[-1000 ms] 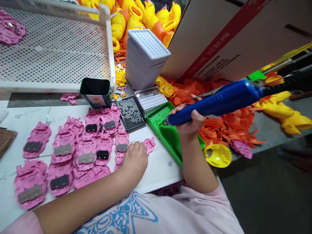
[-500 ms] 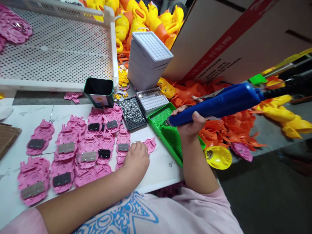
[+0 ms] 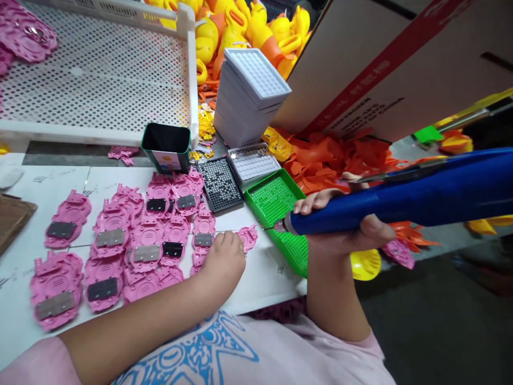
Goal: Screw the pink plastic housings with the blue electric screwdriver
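Note:
My right hand (image 3: 344, 227) is wrapped round a blue electric screwdriver (image 3: 401, 206), held raised and nearly level. Its thin bit (image 3: 267, 229) points left, over the near left edge of the green perforated tray (image 3: 294, 248). My left hand (image 3: 226, 254) is closed over a pink plastic part (image 3: 248, 238) on the white table, and the part pokes out to the right of the fingers. Left of that hand lie several pink plastic housings (image 3: 148, 235) with black or grey screwed plates. The fingertips of the left hand are hidden.
Behind the housings stand a dark green bin (image 3: 166, 147) and a white perforated crate (image 3: 193, 80). A black screw tray (image 3: 220, 184), a white tray (image 3: 253, 166) and a stack of white trays (image 3: 252, 101) are further right. Orange parts, a yellow bowl (image 3: 366, 264) and a cardboard box (image 3: 360, 64) lie beyond.
My right hand has moved right and nearer with the screwdriver. The bit has come down from inside the green tray towards its near left edge. My left hand stays in place.

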`<state>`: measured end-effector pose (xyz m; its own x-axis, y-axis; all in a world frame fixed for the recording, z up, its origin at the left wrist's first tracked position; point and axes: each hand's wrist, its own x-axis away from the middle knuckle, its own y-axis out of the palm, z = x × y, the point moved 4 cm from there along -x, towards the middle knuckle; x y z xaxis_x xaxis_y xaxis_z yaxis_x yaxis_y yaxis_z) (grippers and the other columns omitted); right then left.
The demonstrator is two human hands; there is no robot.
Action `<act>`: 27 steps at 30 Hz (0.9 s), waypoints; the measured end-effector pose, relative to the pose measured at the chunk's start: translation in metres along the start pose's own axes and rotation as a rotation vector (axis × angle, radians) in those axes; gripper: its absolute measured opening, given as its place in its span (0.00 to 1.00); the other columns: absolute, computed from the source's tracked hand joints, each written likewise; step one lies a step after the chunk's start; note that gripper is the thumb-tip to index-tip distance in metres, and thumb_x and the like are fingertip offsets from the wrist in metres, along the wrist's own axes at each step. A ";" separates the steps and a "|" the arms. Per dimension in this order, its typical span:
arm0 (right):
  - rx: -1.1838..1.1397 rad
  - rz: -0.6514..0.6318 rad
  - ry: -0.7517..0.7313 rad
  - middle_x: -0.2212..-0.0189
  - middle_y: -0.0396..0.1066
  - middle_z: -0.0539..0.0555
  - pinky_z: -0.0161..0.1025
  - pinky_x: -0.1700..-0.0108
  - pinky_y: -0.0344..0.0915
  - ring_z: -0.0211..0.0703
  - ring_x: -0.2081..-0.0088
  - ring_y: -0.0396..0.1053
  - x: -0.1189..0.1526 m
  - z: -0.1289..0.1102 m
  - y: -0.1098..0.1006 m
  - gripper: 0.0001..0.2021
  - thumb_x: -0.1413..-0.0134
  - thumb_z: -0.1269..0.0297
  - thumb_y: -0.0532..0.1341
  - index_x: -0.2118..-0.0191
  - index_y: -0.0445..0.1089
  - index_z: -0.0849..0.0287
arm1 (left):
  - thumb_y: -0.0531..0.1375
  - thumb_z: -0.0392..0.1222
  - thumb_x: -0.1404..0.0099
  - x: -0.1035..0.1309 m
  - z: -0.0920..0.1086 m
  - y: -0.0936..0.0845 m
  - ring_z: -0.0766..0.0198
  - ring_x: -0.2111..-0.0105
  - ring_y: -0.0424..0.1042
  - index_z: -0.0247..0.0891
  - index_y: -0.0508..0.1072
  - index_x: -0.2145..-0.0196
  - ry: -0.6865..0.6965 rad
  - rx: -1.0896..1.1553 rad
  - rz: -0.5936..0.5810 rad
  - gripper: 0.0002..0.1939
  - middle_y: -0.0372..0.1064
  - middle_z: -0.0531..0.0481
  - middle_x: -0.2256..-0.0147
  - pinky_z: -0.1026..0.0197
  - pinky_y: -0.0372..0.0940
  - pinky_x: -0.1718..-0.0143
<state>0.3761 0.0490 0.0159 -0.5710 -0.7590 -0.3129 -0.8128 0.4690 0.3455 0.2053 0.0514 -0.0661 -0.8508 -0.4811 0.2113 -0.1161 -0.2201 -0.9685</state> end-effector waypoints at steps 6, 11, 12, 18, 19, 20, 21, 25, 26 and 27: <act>-0.028 -0.044 0.103 0.81 0.69 0.47 0.42 0.75 0.68 0.41 0.80 0.67 0.017 0.018 0.002 0.16 0.64 0.50 0.62 0.68 0.65 0.53 | 0.58 0.29 0.37 0.000 0.001 -0.002 0.53 0.61 0.66 0.30 0.75 0.58 0.008 0.003 -0.024 0.10 0.70 0.39 0.63 0.55 0.58 0.63; -0.071 -0.052 0.095 0.81 0.71 0.47 0.41 0.75 0.68 0.41 0.80 0.68 0.020 0.026 0.003 0.17 0.64 0.52 0.62 0.64 0.68 0.51 | 0.58 0.29 0.37 0.000 0.001 -0.002 0.54 0.61 0.65 0.31 0.76 0.60 0.014 0.013 -0.025 0.09 0.70 0.40 0.64 0.55 0.57 0.63; -0.076 -0.056 0.089 0.80 0.71 0.47 0.41 0.74 0.68 0.41 0.80 0.68 0.020 0.026 0.003 0.17 0.64 0.52 0.62 0.64 0.68 0.51 | 0.58 0.29 0.37 0.000 0.001 -0.002 0.54 0.61 0.65 0.31 0.76 0.60 0.013 0.016 -0.025 0.09 0.70 0.40 0.64 0.55 0.57 0.63; -0.071 -0.077 0.099 0.80 0.71 0.47 0.40 0.75 0.68 0.41 0.80 0.68 0.023 0.033 -0.001 0.14 0.62 0.52 0.63 0.67 0.67 0.51 | 0.58 0.29 0.37 0.000 0.001 -0.003 0.55 0.61 0.65 0.31 0.76 0.60 -0.003 0.047 -0.022 0.09 0.70 0.39 0.63 0.55 0.58 0.63; -0.065 -0.078 0.093 0.80 0.71 0.47 0.40 0.74 0.68 0.41 0.79 0.68 0.024 0.034 -0.001 0.14 0.62 0.52 0.63 0.67 0.68 0.51 | 0.58 0.29 0.37 0.000 0.001 -0.003 0.54 0.61 0.66 0.30 0.76 0.60 -0.005 0.054 -0.021 0.09 0.70 0.39 0.63 0.55 0.58 0.63; -0.058 -0.086 0.090 0.79 0.71 0.47 0.41 0.74 0.68 0.41 0.79 0.68 0.025 0.035 -0.002 0.15 0.63 0.51 0.64 0.68 0.68 0.52 | 0.58 0.29 0.37 0.000 0.001 -0.003 0.54 0.60 0.66 0.30 0.76 0.60 -0.008 0.060 -0.020 0.09 0.70 0.39 0.63 0.55 0.58 0.63; -0.052 -0.102 0.089 0.79 0.70 0.48 0.41 0.73 0.68 0.41 0.79 0.68 0.026 0.036 -0.001 0.15 0.63 0.50 0.64 0.69 0.69 0.53 | 0.58 0.28 0.37 0.000 0.001 -0.003 0.54 0.60 0.66 0.30 0.76 0.60 -0.013 0.066 -0.021 0.09 0.70 0.39 0.64 0.55 0.58 0.63; -0.045 -0.230 0.042 0.78 0.70 0.48 0.41 0.72 0.68 0.41 0.78 0.68 0.031 0.033 0.006 0.17 0.61 0.51 0.66 0.63 0.71 0.52 | 0.57 0.27 0.37 -0.002 0.001 -0.002 0.53 0.59 0.67 0.30 0.76 0.60 -0.029 0.088 -0.034 0.10 0.70 0.38 0.63 0.54 0.60 0.62; -0.045 -0.265 0.021 0.78 0.70 0.48 0.41 0.73 0.68 0.42 0.78 0.68 0.032 0.032 0.008 0.18 0.59 0.51 0.66 0.61 0.71 0.51 | 0.57 0.27 0.36 -0.002 0.001 -0.002 0.53 0.59 0.67 0.30 0.76 0.60 -0.033 0.094 -0.041 0.10 0.70 0.38 0.62 0.54 0.60 0.61; -0.046 -0.290 0.001 0.78 0.70 0.48 0.41 0.73 0.68 0.42 0.77 0.68 0.033 0.032 0.010 0.19 0.58 0.52 0.66 0.58 0.71 0.50 | 0.56 0.27 0.36 -0.002 0.001 -0.002 0.52 0.58 0.67 0.30 0.76 0.60 -0.038 0.100 -0.049 0.10 0.70 0.37 0.62 0.54 0.60 0.61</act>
<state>0.3453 0.0428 -0.0191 -0.3154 -0.8589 -0.4034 -0.9359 0.2114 0.2817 0.2081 0.0516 -0.0647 -0.8253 -0.4988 0.2647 -0.1036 -0.3270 -0.9393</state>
